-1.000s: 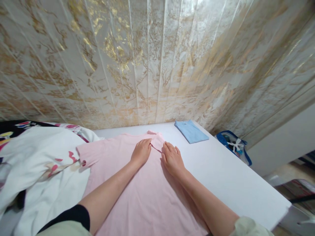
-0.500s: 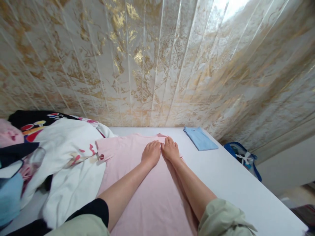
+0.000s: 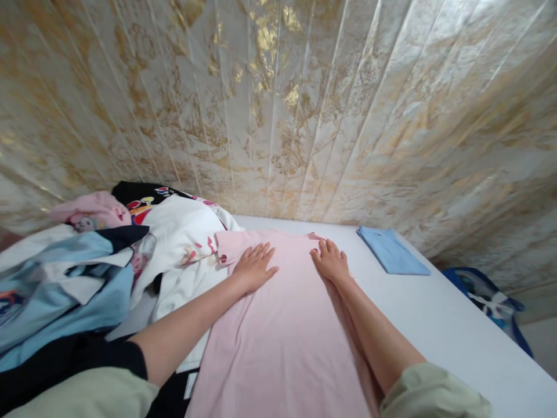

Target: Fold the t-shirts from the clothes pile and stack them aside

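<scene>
A soft, matte pink shirt [image 3: 287, 331] lies lengthwise on the smooth white table [image 3: 400, 313], faintly creased, its right side folded into a long straight edge. The left hand [image 3: 256, 267] presses flat on it, fingers fanned, gripping nothing. The right hand [image 3: 331, 261] rests at the fold, fingers slightly bent; whether it pinches cloth, I cannot tell. Beyond sits a crisp blue folded garment [image 3: 394, 252]; rumpled clothes [image 3: 87, 273] heap leftward.

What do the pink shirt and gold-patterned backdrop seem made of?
The pink shirt looks like matte knit fabric, perhaps cotton: soft wrinkles, no shine. The gold-patterned backdrop looks glossy, partly metallic; creases and bright reflections suggest coated fabric or plastic film.
</scene>
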### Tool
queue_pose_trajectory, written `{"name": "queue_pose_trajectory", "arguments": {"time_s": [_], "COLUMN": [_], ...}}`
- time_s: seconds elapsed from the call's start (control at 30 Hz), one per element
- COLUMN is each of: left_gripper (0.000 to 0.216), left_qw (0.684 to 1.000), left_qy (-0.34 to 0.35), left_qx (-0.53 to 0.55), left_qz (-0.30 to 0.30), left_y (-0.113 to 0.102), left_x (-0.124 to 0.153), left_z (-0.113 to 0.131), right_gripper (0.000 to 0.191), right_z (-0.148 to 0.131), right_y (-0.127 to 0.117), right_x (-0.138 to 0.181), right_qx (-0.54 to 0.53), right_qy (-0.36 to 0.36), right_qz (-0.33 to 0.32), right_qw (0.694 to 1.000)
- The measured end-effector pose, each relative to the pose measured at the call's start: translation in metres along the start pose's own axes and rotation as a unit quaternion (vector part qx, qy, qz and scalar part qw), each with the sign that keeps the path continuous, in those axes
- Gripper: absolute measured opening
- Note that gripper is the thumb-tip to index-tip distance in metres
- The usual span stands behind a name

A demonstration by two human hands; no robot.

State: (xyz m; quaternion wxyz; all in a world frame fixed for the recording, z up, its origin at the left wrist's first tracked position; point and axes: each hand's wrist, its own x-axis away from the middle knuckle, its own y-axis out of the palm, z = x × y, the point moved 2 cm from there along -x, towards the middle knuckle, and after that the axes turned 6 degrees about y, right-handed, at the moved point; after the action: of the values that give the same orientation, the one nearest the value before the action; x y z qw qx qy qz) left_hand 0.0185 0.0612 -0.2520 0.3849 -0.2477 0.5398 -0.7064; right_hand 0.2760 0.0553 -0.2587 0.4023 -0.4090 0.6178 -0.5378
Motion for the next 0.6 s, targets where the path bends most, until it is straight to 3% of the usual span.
{"name": "queue_pose_trajectory", "arguments": {"time_s": [0.13, 0.33, 0.47, 0.6], "left_gripper": [0.060, 0.052, 0.020, 0.019], "left_qw": [1.000, 0.997, 0.991, 0.962], "left_qy": [0.001, -0.001, 0.002, -0.116], "left_qx": [-0.006, -0.001, 0.014, -0.031], "left_qz": [0.019, 0.073, 0.133, 0.244], "left_y": [-0.005, -0.006, -0.035, -0.074], "left_x": [0.033, 0.062, 0.065, 0.065], "left_z": [-0.015, -0.008, -0.001, -0.015], "right_gripper": [0.061, 0.061, 0.058, 0.056], "right_z": [0.001, -0.002, -0.003, -0.028], "right_y": [-0.001, -0.002, -0.008, -0.028], "right_x": [0.000, 0.002, 0.003, 0.007], "right_qx": [0.006, 0.029, 0.020, -0.018], "right_qy": [0.004, 0.006, 0.015, 0.004], "right_qz": [0.000, -0.010, -0.022, 0.032], "right_qw": [1.000, 1.000, 0.999, 0.999]}}
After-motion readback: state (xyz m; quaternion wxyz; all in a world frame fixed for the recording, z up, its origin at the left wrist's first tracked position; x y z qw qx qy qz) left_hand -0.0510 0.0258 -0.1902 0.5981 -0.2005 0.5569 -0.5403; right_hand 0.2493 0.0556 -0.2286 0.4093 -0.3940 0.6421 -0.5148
